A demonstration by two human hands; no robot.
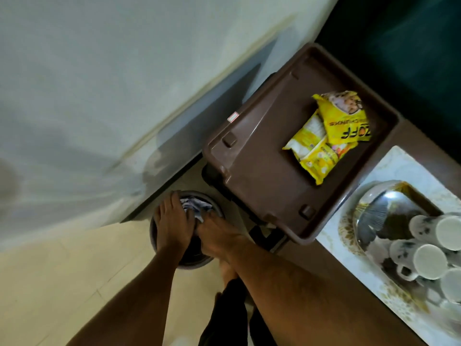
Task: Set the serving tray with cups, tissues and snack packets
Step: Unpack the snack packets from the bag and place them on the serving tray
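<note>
A brown serving tray [259, 186] stands at the upper right with two yellow snack packets [331, 136] lying in it. Several white cups [429, 255] sit upside down on a shiny steel tray [389, 203] at the right edge. Low on the floor is a round dark container [212, 199] holding crumpled white paper [194, 207]. My left hand [172, 221] lies flat over the container's left rim with its fingers spread. My right hand [218, 236] reaches into it from the right, its fingertips buried at the paper, so its grip is hidden.
A pale wall [99, 96] fills the left and top. The steel tray rests on a patterned light surface [349, 236] on dark brown furniture. My foot [228, 270] stands on the beige tiled floor [74, 270] just under the container.
</note>
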